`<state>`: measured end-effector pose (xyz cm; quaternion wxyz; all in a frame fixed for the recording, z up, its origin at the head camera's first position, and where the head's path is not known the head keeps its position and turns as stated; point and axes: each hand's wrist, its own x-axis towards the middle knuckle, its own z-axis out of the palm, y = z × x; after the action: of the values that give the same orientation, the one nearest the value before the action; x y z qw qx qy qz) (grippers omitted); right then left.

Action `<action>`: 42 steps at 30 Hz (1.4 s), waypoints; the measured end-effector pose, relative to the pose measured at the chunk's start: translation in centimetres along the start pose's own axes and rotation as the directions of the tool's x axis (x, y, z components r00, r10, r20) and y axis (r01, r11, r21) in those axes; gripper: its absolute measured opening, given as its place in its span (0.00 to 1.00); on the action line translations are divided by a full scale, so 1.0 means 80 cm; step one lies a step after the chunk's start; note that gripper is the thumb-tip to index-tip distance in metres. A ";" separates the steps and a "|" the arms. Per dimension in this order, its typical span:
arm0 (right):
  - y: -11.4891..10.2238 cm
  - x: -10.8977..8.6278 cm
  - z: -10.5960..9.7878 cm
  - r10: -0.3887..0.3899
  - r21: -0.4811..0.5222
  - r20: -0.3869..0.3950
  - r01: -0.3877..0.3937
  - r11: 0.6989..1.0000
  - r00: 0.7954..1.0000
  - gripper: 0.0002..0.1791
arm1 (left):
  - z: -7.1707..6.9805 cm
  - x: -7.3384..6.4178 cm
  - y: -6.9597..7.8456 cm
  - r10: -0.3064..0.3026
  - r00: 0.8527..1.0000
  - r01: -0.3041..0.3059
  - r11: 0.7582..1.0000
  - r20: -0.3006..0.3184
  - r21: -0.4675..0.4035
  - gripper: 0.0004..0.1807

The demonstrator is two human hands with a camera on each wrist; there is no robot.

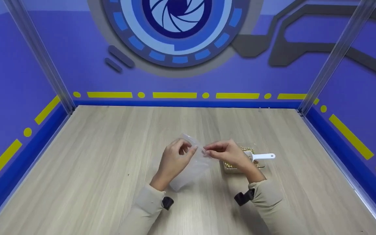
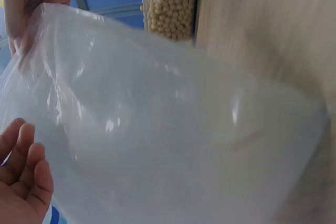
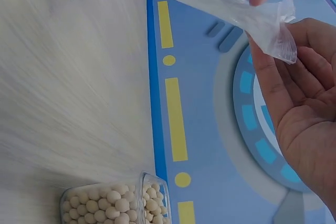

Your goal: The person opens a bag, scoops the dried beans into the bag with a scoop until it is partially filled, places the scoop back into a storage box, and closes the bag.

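A clear plastic bag (image 1: 193,171) hangs slanted between both hands, its sheet spread wide in the left wrist view. My right hand (image 1: 228,153) pinches a gathered edge of the bag between thumb and forefinger, shown close in the right wrist view. My left hand (image 1: 175,158) is at the bag's upper edge, with its fingers (image 2: 37,161) bent in front of the plastic. Thumb and forefinger of that hand are close to the bag's edge; I cannot tell whether they grip it.
Beyond the right hand, a clear container (image 1: 229,170) of pale round beans (image 2: 170,6) stands on the wooden table (image 1: 93,169). A white scoop (image 1: 263,156) lies in it with its handle pointing right. Blue panels (image 1: 188,86) enclose the table's back and sides.
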<state>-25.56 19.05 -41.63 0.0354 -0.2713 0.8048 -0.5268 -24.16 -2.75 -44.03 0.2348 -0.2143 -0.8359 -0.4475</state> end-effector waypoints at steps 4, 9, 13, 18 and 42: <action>-0.004 0.000 0.003 -0.008 -0.019 0.026 0.009 1.000 1.000 0.14 | 0.002 0.002 0.004 -0.093 0.991 0.102 0.991 0.093 -0.092 0.16; -0.002 -0.001 0.005 -0.041 -0.017 0.049 0.042 0.999 0.998 0.13 | 0.002 0.005 0.006 -0.174 0.966 0.204 0.967 0.193 -0.150 0.17; 0.001 -0.002 0.007 -0.044 -0.057 0.048 0.046 0.997 0.998 0.13 | 0.002 0.005 0.006 -0.195 0.946 0.246 0.952 0.257 -0.181 0.13; 0.007 -0.003 0.010 -0.049 -0.064 0.042 0.052 0.997 0.998 0.13 | 0.002 0.005 0.003 -0.218 0.923 0.305 0.916 0.317 -0.259 0.13; 0.018 -0.001 0.038 -0.105 -0.092 -0.064 0.099 0.991 0.992 0.11 | 0.008 0.004 -0.001 -0.234 0.906 0.340 0.898 0.352 -0.279 0.13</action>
<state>-25.00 16.99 -44.28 -0.0313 -0.2954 0.8131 -0.5007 -24.54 -2.20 -44.20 -0.0084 -0.1913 -0.7968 -0.5731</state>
